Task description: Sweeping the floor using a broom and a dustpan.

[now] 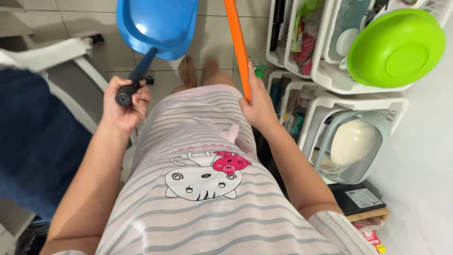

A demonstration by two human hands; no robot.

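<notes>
My left hand (125,105) is closed around the dark handle of a blue dustpan (158,23), which hangs tilted over the tiled floor in front of me. My right hand (257,106) grips an orange broom handle (237,42) that runs up and out of the top of the view; the broom's head is hidden. Both hands are held at waist height on either side of my striped shirt. My bare feet (198,71) show on the floor between the two tools.
A white tiered rack (325,80) stands at my right, holding a green bowl (396,47), a clear lidded container (351,146) and assorted items. A white plastic chair (71,61) with dark blue cloth (33,137) draped on it is at my left.
</notes>
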